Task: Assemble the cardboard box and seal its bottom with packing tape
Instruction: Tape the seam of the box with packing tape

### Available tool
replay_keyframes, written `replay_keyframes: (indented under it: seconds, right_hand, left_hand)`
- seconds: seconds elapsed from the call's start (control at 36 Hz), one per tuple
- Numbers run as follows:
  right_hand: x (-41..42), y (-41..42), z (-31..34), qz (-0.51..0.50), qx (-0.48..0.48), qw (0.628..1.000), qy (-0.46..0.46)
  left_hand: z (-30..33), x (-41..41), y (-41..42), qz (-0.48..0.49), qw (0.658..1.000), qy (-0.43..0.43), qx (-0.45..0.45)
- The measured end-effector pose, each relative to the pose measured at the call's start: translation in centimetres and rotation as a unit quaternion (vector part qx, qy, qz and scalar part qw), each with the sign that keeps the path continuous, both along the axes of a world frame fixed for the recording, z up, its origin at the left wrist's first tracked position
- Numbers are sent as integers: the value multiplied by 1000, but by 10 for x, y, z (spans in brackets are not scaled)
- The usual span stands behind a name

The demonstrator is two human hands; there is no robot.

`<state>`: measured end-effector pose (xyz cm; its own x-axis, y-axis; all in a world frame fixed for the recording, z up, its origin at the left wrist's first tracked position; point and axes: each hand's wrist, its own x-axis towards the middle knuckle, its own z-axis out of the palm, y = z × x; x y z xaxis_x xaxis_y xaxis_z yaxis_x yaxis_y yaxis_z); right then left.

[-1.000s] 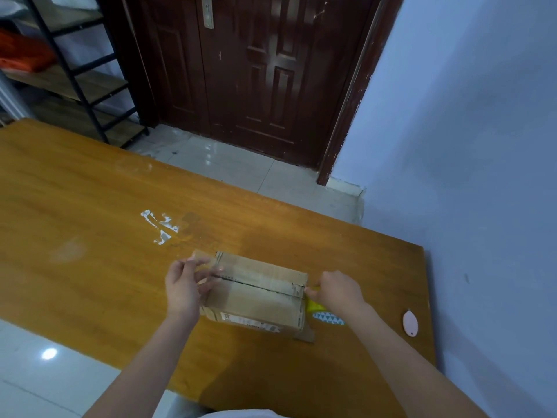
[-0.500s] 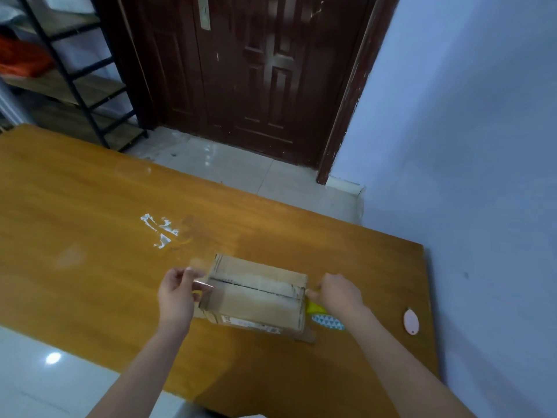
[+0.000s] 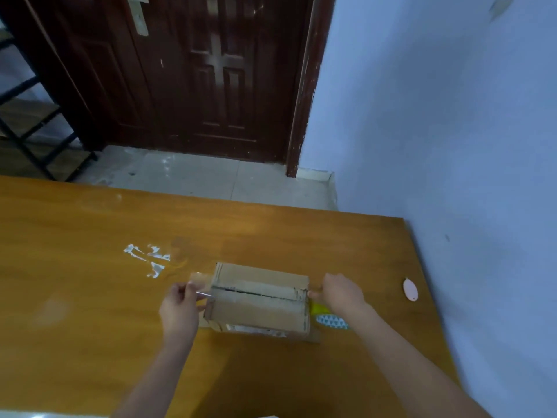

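I see the left hand (image 3: 180,306) pinching clear tape (image 3: 201,285) at the box (image 3: 259,300); the right hand (image 3: 340,294) curls around the yellow tape holder (image 3: 319,308).

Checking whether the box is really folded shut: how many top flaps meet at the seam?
2. The far flap and the near flap of the cardboard box meet along its centre seam. Any flaps tucked beneath them are hidden.

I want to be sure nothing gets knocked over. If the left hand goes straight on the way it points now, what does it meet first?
The left hand sits at the left end of the cardboard box and points right, toward it. Going straight on, it would probably meet that end of the box first, near the seam between the flaps. Depth is hard to judge from this one view.
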<state>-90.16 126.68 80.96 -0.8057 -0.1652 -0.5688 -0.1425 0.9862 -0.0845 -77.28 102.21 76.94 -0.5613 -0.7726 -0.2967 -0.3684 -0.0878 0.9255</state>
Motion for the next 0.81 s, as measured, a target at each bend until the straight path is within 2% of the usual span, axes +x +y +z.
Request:
replay_keyframes:
  seconds: [0.11,0.22,0.44,0.81]
  right_hand:
    - [5,-4,6,-38,12,999,-6]
    - [9,-8,10,-54,25,998,-4]
    - [10,-8,11,-55,31,998,-17]
    - [7,-2,6,-65,-2,998,-15]
  left_hand:
    - [2,-4,-8,-43,999,4,-17]
    - [-3,-4,-13,-66,998,12,20]
    - [-11,-3,-14,-37,994,11,103]
    - [-12,-1,-8,-21,997,33,66]
